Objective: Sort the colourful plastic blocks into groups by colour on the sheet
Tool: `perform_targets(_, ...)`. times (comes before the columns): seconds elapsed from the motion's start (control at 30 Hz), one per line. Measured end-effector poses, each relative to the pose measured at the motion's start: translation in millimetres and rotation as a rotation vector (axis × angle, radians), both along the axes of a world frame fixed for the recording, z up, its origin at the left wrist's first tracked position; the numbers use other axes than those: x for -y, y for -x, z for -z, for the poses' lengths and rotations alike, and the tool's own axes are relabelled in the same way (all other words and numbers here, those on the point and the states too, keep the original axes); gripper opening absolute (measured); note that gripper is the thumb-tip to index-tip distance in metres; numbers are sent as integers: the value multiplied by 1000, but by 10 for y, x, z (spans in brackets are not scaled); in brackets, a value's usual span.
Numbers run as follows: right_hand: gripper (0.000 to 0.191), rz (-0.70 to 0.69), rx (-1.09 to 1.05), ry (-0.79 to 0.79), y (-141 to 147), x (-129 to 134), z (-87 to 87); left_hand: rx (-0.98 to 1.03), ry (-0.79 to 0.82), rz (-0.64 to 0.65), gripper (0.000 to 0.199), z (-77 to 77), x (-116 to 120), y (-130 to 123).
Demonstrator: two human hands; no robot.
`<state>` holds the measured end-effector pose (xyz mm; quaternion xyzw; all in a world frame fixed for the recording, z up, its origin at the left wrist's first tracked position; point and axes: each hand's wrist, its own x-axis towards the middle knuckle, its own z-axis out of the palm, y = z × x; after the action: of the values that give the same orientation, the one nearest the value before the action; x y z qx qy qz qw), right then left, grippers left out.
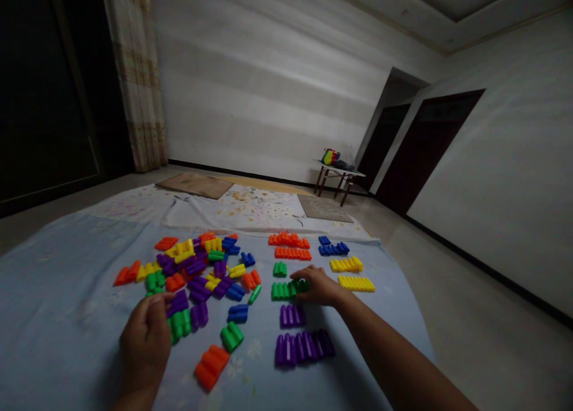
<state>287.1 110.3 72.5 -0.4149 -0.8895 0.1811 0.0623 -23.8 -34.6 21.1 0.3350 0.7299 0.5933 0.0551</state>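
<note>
Green blocks (283, 291) lie in a row on blue cloth (257, 384), the right hand (319, 285) half-curled over one end, grip hidden. The left hand (147, 327), fingers drawn in, meets a purple block (179, 302) by the pile (196, 265); its hold is unclear.

Blocks (197, 265) orange, yellow, green, blue, purple; light-blue cloth (80, 291), white-flowered; white cloth (264, 211), yellow-flowered.

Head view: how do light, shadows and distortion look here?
Head view: dim, faint bands across the far wall; head view: soft shadow on the blue cloth below the right forearm, small highlights on the front purple row; head view: dark red door leaning, likely lens distortion.
</note>
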Motion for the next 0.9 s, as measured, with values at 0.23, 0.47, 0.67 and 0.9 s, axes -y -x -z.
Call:
perform_targets(0.23, 42, 142, -421, -87, -252, 10, -35, 64, 60, -23, 21, -44, 12, 6)
perform_targets(0.47, 37, 416, -667, -191, -538, 162, 402, 71, 102, -42, 21, -40, 3, 20)
perform_targets(0.67, 36, 567, -800, -193, -623, 207, 571, 142, 87, -65, 24, -27, 18, 14)
perform_targets(0.9, 39, 684, -802, -128, -685, 173, 616, 183, 83, -92, 30, -59, 50, -8)
